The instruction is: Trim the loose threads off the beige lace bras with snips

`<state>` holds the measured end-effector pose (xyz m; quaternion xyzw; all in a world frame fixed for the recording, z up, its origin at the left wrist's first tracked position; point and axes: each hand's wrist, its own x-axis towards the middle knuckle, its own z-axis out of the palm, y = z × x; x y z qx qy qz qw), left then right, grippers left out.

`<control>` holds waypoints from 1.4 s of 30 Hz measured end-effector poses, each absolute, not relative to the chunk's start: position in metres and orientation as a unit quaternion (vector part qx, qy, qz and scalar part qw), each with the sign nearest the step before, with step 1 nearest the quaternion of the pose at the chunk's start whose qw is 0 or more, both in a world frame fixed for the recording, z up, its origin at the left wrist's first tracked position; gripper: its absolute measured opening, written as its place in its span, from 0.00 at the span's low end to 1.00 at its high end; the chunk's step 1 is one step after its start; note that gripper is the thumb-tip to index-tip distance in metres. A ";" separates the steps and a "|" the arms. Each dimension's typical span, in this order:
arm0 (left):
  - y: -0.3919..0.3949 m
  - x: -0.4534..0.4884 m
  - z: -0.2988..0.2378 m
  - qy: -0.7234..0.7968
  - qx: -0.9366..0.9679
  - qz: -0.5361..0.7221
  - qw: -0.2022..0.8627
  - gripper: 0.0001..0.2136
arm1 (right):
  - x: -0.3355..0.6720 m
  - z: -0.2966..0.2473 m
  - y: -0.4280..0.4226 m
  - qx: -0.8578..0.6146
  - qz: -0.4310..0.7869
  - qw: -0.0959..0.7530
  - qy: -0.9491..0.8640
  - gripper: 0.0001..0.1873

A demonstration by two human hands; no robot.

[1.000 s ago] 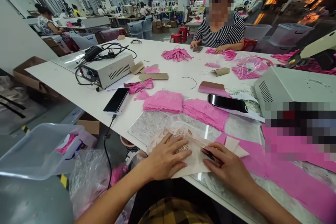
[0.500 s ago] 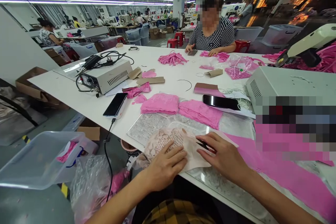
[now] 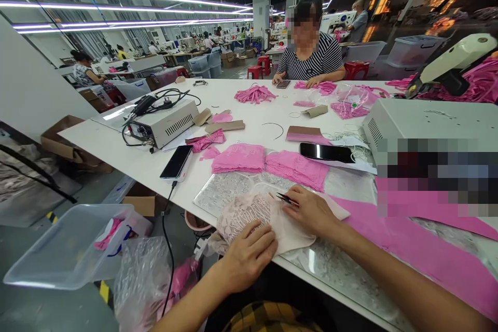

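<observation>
My left hand (image 3: 249,254) lies flat on a pale beige lace piece (image 3: 252,212) at the near edge of the white table (image 3: 128,150), its fingers bent and pressing the fabric. My right hand (image 3: 309,212) rests on the same piece just to the right and grips small dark snips (image 3: 287,198), whose tips point left over the lace. Two stacks of pink lace (image 3: 272,161) lie just beyond the hands.
A phone (image 3: 177,162) on a cable and a grey control box (image 3: 165,122) sit left; another phone (image 3: 326,152) and a white machine (image 3: 428,124) right. A person in a striped shirt (image 3: 311,57) sits opposite. A plastic bin (image 3: 70,244) stands on the floor at left.
My right hand has slid left and away from me across the lace with the snips. My left hand has drawn back towards the table edge. The camera has tilted up a little.
</observation>
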<state>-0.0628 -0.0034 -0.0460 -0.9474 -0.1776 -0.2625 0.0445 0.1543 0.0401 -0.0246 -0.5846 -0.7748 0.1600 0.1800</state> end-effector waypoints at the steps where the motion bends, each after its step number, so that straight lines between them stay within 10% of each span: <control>1: -0.005 -0.062 -0.045 -0.185 -0.943 -0.272 0.042 0.12 | 0.154 -0.025 0.040 -0.585 0.162 0.182 -0.773 0.06; 42: -0.033 -0.046 -0.064 -0.327 -0.885 -0.330 0.037 0.19 | 0.159 -0.023 0.041 -0.538 0.586 0.280 -0.537 0.16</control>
